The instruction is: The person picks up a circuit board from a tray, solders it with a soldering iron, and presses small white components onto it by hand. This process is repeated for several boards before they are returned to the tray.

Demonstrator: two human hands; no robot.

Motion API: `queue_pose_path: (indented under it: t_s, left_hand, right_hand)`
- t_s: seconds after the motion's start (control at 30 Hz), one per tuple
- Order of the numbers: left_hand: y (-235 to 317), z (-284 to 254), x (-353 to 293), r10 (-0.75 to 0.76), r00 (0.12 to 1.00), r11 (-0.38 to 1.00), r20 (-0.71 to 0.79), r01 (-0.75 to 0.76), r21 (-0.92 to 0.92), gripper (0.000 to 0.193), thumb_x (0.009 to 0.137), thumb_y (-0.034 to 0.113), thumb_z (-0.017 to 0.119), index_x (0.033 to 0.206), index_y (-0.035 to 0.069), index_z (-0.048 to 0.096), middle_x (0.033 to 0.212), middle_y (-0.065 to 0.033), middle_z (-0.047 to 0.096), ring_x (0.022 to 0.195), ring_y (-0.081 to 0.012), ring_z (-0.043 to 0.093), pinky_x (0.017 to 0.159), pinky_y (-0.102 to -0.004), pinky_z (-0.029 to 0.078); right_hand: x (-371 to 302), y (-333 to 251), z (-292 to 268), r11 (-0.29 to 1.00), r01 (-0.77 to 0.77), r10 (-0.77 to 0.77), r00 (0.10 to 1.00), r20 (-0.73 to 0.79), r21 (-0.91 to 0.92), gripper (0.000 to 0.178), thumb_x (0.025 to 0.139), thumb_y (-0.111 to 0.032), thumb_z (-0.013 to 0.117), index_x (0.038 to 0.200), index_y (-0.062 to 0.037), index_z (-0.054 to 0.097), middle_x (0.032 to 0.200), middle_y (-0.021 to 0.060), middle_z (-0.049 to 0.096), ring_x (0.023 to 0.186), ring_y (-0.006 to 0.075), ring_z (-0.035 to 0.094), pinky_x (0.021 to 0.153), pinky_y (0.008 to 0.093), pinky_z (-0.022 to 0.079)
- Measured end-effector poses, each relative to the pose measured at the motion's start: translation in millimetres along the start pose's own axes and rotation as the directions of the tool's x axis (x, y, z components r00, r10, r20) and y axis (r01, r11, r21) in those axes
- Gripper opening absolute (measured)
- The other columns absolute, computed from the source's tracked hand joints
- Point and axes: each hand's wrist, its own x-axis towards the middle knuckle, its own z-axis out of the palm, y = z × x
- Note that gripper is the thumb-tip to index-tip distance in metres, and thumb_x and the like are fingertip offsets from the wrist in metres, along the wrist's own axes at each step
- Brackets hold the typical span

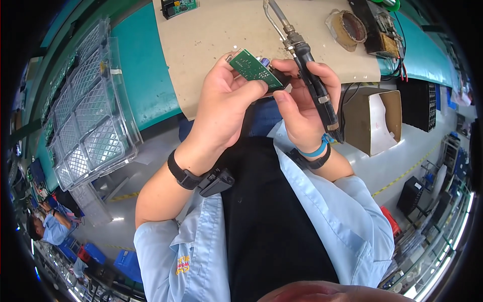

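Note:
My left hand (221, 95) is closed round a small green circuit board (249, 65), its thumb pressed on the near edge. Solder points face up on the board, and a few components show past its far edge. In my right hand (304, 113) lies a black-handled soldering iron (315, 85) with a metal feed tube, its front end pointing away from me over the bench. The right thumb and fingertips also come up against the board's right end, by a black part (282, 79). The iron's tip runs out of the picture at the top.
Brown paper (201, 45) covers part of the green bench (146, 70). At the far right stand a round tan pot (352, 27) and a black device (377, 30) with cables. Clear partitioned trays (90, 116) stand at left; an open cardboard box (370, 121) is at right. A co-worker (53, 226) sits far left.

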Motion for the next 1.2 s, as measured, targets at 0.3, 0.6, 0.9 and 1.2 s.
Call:
queue_pose_path:
  t_s: [0.3, 0.6, 0.9, 1.2]
  left_hand:
    - [4.1, 0.3, 4.6, -0.047, 0.998, 0.999, 0.049, 0.046, 0.018, 0.033, 0.085, -0.010, 0.054, 0.118, -0.002, 0.053, 0.116, -0.0119, 0.064, 0.107, -0.0187, 0.065, 0.092, -0.0352, 0.056]
    - [8.3, 3.7, 1.8, -0.130, 0.986, 0.990, 0.104, 0.124, 0.060, 0.039, 0.090, -0.003, 0.056, 0.130, -0.001, 0.052, 0.125, -0.0115, 0.061, 0.108, -0.0185, 0.065, 0.091, -0.0333, 0.057]
    - [5.7, -0.5, 2.9, -0.036, 0.985, 0.994, 0.167, 0.018, 0.108, 0.039, 0.092, -0.004, 0.058, 0.130, -0.006, 0.049, 0.128, -0.0129, 0.058, 0.111, -0.0185, 0.064, 0.090, -0.0330, 0.057]
    - [2.0, 9.1, 4.5, 0.245, 0.969, 0.846, -0.041, -0.193, 0.498, 0.038, 0.089, -0.007, 0.063, 0.125, 0.001, 0.055, 0.111, -0.0109, 0.062, 0.096, -0.0178, 0.068, 0.079, -0.0301, 0.059]
  right_hand:
    - [1.8, 2.2, 0.2, 1.000, -0.018, 0.018, 0.998, -0.063, 0.005, 0.065, 0.086, 0.012, 0.063, 0.141, -0.0051, 0.032, 0.125, 0.0274, 0.058, 0.119, 0.0321, 0.059, 0.103, 0.0439, 0.047]
    - [8.0, 4.0, -8.1, 0.989, -0.062, 0.092, 0.968, -0.234, 0.132, 0.059, 0.087, 0.008, 0.066, 0.138, -0.0034, 0.039, 0.118, 0.0219, 0.063, 0.106, 0.0236, 0.064, 0.093, 0.0361, 0.053]
    - [11.3, 5.1, -13.8, 0.956, -0.097, 0.171, 0.951, -0.257, 0.277, 0.059, 0.086, 0.009, 0.067, 0.138, -0.0033, 0.040, 0.116, 0.0204, 0.063, 0.103, 0.0216, 0.065, 0.087, 0.0326, 0.056]
    - [11.4, 4.7, -18.0, 0.985, -0.076, 0.117, 0.954, -0.275, 0.155, 0.057, 0.091, 0.006, 0.060, 0.142, -0.0051, 0.037, 0.121, 0.0210, 0.061, 0.104, 0.0223, 0.063, 0.082, 0.0316, 0.056]
